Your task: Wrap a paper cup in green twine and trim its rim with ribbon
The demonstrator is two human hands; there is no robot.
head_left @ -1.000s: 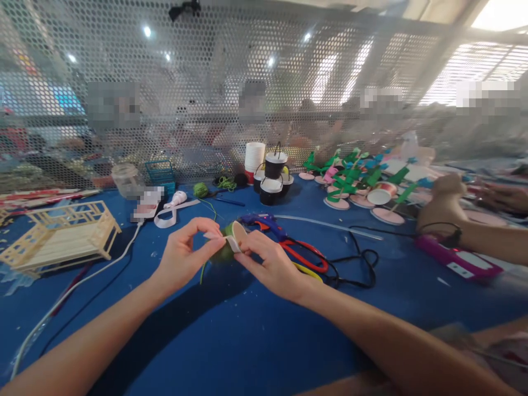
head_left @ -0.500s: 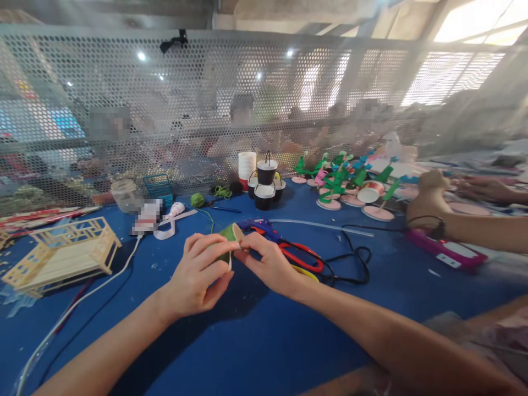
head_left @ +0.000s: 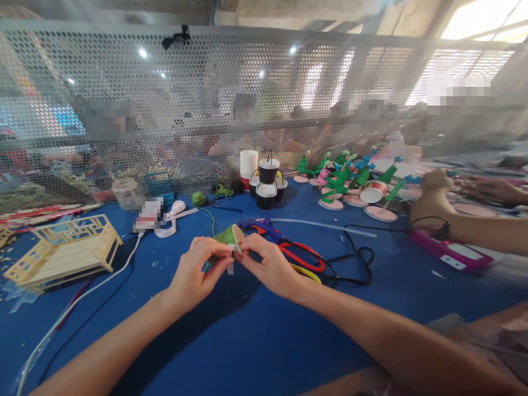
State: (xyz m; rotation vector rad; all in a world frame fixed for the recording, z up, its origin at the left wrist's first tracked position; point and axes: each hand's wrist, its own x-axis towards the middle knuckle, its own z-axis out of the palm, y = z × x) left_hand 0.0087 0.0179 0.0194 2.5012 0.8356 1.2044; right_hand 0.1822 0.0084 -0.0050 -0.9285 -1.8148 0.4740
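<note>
A paper cup wrapped in green yarn [head_left: 229, 235] is tilted between my hands above the blue table, its open mouth facing up and right. My left hand [head_left: 202, 261] is closed around the cup's lower left side, with thumb and forefinger pinched near the rim. A short white strip of tape [head_left: 230, 268] hangs by those fingertips. At the rim, my right hand [head_left: 266, 261] pinches the upper end of the strip; its fingertips nearly meet the left ones. Green yarn runs from a green yarn ball [head_left: 198, 198] toward the cup. The cup's base is hidden by my left hand.
Behind my right hand lie a blue glue gun [head_left: 264, 228] and red-handled scissors [head_left: 303, 257]. Small black buckets [head_left: 266, 197] and stacked paper cups [head_left: 248, 163] stand farther back. A wooden model bed [head_left: 68, 253] sits left. Another person's arm [head_left: 466, 225] reaches in at right, near green figures [head_left: 340, 179].
My left fingers have shifted from lying across the cup's rim to a pinch beside my right fingertips. The white strip now hangs lower and more of the cup shows.
</note>
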